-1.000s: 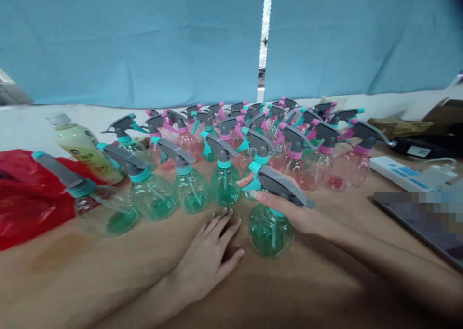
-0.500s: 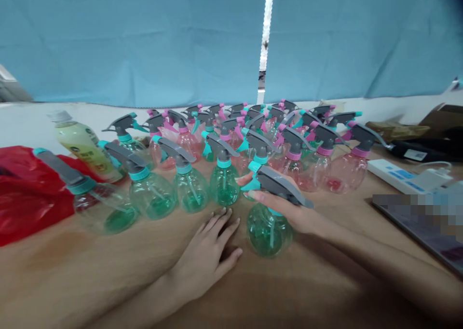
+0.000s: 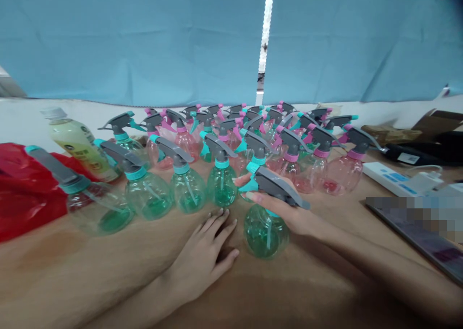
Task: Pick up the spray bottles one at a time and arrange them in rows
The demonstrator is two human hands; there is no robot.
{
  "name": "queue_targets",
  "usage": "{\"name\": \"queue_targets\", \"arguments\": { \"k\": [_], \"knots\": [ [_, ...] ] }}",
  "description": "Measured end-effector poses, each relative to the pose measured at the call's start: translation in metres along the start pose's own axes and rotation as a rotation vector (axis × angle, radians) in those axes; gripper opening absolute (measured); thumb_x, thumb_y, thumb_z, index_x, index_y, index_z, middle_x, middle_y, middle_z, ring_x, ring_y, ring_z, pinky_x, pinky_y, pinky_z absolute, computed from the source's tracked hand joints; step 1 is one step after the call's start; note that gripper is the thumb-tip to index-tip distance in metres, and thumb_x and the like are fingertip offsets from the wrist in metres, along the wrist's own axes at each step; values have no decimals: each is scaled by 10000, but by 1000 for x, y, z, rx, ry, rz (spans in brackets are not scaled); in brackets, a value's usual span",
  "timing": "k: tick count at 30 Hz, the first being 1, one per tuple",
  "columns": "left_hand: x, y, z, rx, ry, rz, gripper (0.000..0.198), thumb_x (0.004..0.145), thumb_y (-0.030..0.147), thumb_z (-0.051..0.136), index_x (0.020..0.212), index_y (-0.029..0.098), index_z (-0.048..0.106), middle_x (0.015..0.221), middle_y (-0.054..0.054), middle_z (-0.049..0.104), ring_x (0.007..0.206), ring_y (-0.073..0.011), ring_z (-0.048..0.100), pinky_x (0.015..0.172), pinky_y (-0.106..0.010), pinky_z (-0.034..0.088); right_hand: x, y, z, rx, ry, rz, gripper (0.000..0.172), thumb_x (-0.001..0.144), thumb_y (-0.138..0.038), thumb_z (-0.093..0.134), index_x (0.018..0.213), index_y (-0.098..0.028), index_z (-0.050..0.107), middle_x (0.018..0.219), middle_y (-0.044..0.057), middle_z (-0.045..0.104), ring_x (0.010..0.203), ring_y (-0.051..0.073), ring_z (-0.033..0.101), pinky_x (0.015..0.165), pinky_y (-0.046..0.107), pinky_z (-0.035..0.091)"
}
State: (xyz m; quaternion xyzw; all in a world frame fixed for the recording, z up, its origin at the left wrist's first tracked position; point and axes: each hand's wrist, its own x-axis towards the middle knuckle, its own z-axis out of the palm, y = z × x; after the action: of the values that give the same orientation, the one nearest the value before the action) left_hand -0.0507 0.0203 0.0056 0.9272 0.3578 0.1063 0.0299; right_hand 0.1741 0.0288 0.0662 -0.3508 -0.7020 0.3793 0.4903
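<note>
A round clear-green spray bottle (image 3: 265, 235) with a turquoise collar and grey trigger head stands upright in front of me. My right hand (image 3: 285, 206) is closed around its neck, just under the head, with thumb and fingers reaching past the turquoise nozzle. Flat on the wooden table lies my left hand (image 3: 206, 242), fingers stretched out, holding nothing. Just beyond its fingertips is another green spray bottle (image 3: 221, 186). More green bottles line up to the left, including one tilted bottle (image 3: 101, 211) at the row's end.
Several pink spray bottles (image 3: 342, 172) stand in rows behind. At left are a red plastic bag (image 3: 32, 189) and a drink bottle (image 3: 77, 141). To the right lie a white power strip (image 3: 388, 179) and a dark flat device (image 3: 415, 237). A blue cloth (image 3: 144, 39) hangs behind.
The whole view has shifted slightly, so things sit a little further left. Both hands keep their positions, and my right hand still holds the spray bottle.
</note>
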Motion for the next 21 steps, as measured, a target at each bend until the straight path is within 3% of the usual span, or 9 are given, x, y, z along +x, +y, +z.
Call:
{"name": "queue_targets", "arguments": {
  "k": [4,9,15,21],
  "knots": [
    [0,0,1,-12,-1,-11,501,959,417,487,1399,183,437,1474,-121,409,1337,-303,387,1070,-484,344,1,-1,-1,3,-15,8,240,867,-417,593,1060,-275,614,879,-6,627,555,105,465,584,288,430],
    [1,1,0,-11,-26,-15,505,958,397,493,1398,158,434,1481,-135,396,1349,-295,370,1073,-479,342,0,-4,-1,8,-6,-9,212,867,-380,609,1045,-266,613,1032,8,636,756,138,556,764,315,452],
    [0,2,0,-12,-22,-15,525,954,405,503,1403,145,423,1479,-143,396,1365,-297,345,1083,-480,328,0,-4,-2,-42,-6,12,216,874,-432,585,1023,-276,609,787,-21,576,657,141,533,783,343,460],
    [-1,1,0,-15,-7,-9,519,958,415,497,1403,159,420,1484,-133,391,1366,-291,344,1089,-473,320,0,-5,-1,-83,11,21,216,878,-458,566,955,-261,612,803,-5,596,767,169,582,689,306,461]
  ]
}}
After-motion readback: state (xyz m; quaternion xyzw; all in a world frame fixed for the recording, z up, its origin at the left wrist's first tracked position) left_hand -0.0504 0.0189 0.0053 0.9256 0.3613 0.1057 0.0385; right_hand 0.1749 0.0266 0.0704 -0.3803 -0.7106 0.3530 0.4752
